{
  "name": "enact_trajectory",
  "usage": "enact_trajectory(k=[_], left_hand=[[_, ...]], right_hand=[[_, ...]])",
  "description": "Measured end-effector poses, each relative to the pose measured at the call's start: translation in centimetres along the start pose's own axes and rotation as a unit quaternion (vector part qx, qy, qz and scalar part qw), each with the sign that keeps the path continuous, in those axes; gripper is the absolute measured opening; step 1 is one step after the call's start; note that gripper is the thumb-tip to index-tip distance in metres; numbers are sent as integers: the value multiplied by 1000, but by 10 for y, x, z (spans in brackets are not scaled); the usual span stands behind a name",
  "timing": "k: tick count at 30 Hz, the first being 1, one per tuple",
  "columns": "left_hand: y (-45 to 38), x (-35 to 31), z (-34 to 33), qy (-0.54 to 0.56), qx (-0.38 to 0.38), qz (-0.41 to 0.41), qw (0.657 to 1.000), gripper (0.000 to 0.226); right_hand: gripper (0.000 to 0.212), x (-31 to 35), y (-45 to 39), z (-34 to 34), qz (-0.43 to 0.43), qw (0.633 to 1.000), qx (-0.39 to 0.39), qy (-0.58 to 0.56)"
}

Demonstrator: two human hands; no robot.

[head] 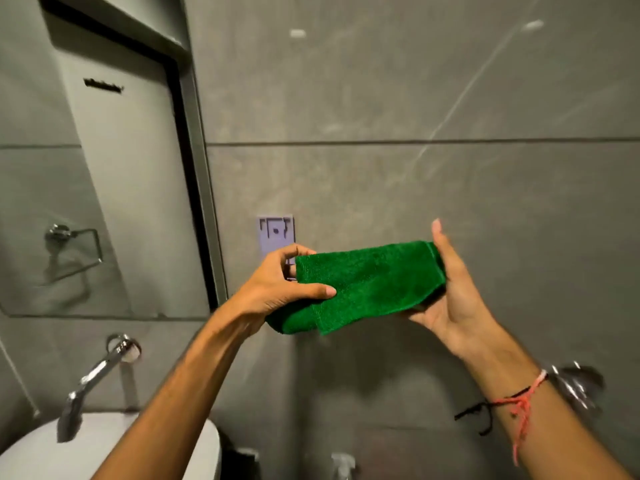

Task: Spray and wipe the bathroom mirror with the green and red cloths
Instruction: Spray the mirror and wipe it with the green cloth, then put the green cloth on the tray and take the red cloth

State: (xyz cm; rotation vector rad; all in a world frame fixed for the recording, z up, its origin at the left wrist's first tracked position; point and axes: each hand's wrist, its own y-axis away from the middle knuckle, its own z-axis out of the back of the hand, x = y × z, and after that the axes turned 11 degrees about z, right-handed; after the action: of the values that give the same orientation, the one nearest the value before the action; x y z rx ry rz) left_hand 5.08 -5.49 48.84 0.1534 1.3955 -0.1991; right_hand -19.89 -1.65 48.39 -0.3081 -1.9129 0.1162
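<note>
A: Starting with the biggest thing, what fills the view?

B: Grey wall [415,98], large matte stone-look tiles with thin grout lines. At its left edge hangs the mirror [86,185], dark-framed, reflecting a chrome towel ring.

A: And lower down?

B: A white basin [31,452] in the bottom left corner, with a curved chrome tap [93,375] coming out of the wall above it.

A: Where's the cloth?

B: The green cloth [367,282] is folded into a thick fuzzy rectangle, held in the air before the wall, right of the mirror. The left hand [277,282] pinches its left end between thumb and curled fingers. The right hand [450,292] cups the other end, palm open, fingers straight.

A: Any writing?

B: A small lilac plate [275,233] behind the cloth bears dark marks, unreadable. Red and black threads [519,403] circle the right wrist.
</note>
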Motion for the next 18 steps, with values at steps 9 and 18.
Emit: enact_trajectory(k=[9,18], left_hand=[[18,186,-53,-6,114,256,960,60],[29,357,-118,-36,86,417,904,51]], right_hand=[[25,-173,67,121,-215,967,-138,3],[43,-322,137,209,-410,876,-251,37]])
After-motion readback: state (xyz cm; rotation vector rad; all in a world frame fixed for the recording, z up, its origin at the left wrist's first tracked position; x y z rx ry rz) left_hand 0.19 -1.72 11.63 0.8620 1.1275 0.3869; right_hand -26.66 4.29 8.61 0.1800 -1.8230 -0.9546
